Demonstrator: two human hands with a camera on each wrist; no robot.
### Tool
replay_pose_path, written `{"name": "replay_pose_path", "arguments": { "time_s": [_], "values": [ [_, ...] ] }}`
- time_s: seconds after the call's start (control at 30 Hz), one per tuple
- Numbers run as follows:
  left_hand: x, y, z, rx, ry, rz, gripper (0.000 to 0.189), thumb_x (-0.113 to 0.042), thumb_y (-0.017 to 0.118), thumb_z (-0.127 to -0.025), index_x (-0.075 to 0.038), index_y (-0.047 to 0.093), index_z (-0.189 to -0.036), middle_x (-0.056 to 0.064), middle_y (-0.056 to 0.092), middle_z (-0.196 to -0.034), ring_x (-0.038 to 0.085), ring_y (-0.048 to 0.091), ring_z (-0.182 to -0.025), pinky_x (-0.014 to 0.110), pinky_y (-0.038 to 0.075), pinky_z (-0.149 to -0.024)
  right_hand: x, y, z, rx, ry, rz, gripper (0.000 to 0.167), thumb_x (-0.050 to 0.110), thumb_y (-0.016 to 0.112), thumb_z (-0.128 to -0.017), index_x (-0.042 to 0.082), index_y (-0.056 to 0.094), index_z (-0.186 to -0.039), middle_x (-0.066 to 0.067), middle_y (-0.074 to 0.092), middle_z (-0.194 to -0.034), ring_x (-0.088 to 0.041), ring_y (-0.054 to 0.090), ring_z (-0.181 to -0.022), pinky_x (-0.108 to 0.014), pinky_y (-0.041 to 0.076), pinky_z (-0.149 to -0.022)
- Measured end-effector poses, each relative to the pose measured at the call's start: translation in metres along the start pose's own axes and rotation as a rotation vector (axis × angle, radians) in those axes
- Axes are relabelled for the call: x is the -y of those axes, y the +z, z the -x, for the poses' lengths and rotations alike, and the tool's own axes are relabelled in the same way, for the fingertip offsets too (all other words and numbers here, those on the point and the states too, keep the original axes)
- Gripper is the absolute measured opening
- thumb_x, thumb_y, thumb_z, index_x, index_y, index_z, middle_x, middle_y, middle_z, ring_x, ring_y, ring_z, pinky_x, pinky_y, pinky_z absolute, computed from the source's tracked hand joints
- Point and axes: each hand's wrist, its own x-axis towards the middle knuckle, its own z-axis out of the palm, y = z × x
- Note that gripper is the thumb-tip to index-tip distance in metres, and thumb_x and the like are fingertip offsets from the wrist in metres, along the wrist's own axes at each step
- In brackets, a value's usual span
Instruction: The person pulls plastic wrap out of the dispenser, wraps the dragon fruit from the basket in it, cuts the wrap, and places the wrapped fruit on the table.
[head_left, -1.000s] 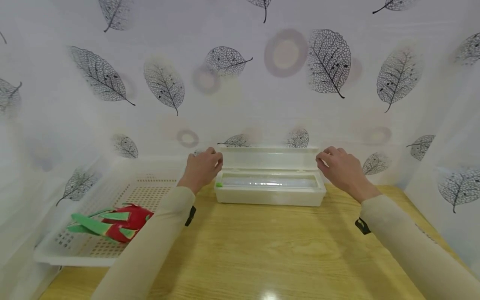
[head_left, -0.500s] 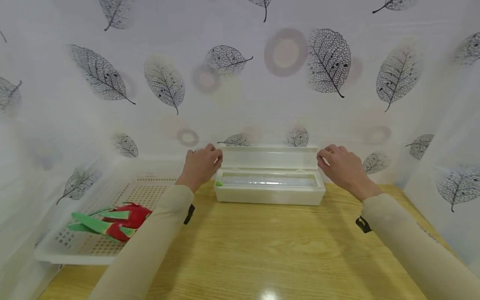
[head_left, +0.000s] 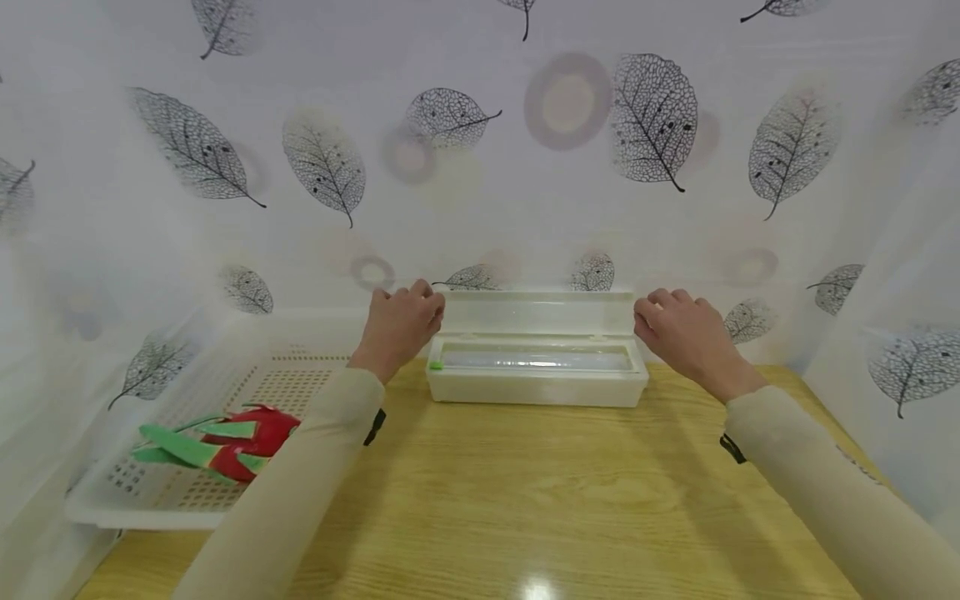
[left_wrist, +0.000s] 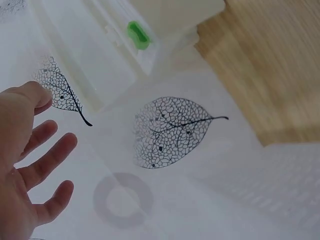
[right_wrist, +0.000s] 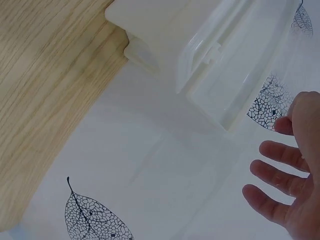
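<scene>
A long white box (head_left: 536,392) stands at the back of the table with its lid (head_left: 536,312) raised against the wall. Inside lies a clear, shiny roll (head_left: 536,360), and a green clip (left_wrist: 137,35) sits at the box's left end. Beside the lid's left end is my left hand (head_left: 401,325); the left wrist view shows its fingers (left_wrist: 52,157) loosely bent and apart from the lid. My right hand (head_left: 686,333) is by the lid's right end. Its fingers (right_wrist: 272,177) are also loosely bent, with a gap to the lid in the right wrist view.
A white perforated basket (head_left: 150,518) stands on the left, partly behind my left forearm. A red and green dragon fruit (head_left: 251,437) lies in it. The wood-grain table (head_left: 555,492) spreads in front of the box. A leaf-patterned sheet (head_left: 480,200) encloses the back and sides.
My left hand has risen a little beside the lid, and my right hand has edged slightly outward from it. The head view has shifted slightly. Box, lid and dragon fruit stay in place.
</scene>
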Motion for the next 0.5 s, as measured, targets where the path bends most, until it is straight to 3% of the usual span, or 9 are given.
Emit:
{"name": "replay_pose_path", "arguments": {
  "time_s": [0.2,0.33,0.5],
  "values": [
    [-0.0007,-0.0023,0.0018,-0.045,0.064,-0.225,0.019,-0.032,0.061,-0.104,-0.017,0.062,-0.115,0.008,0.063,-0.114,0.030,0.066,-0.095,0.056,0.054,-0.090,-0.0004,-0.0026,0.0020,-0.004,-0.041,0.110,0.012,0.012,0.065,-0.095,0.004,0.058,-0.096,-0.019,0.068,-0.093,-0.042,0.065,-0.084,-0.054,0.051,-0.060],
    [-0.0012,-0.0028,0.0035,-0.077,0.087,-0.290,0.020,-0.032,0.062,-0.103,-0.016,0.060,-0.115,0.008,0.063,-0.111,0.030,0.067,-0.094,0.057,0.054,-0.089,-0.0014,-0.0036,0.0031,-0.011,-0.042,0.145,0.012,0.014,0.065,-0.095,0.004,0.058,-0.095,-0.019,0.068,-0.095,-0.043,0.066,-0.092,-0.062,0.052,-0.071],
    [-0.0017,-0.0046,0.0062,-0.114,0.118,-0.326,0.017,-0.026,0.066,-0.101,-0.014,0.060,-0.112,0.009,0.064,-0.109,0.031,0.068,-0.096,0.059,0.054,-0.089,-0.0019,-0.0032,0.0040,-0.043,-0.046,0.155,0.013,0.017,0.058,-0.098,0.005,0.056,-0.094,-0.020,0.068,-0.094,-0.043,0.065,-0.092,-0.062,0.052,-0.072]
  ]
}}
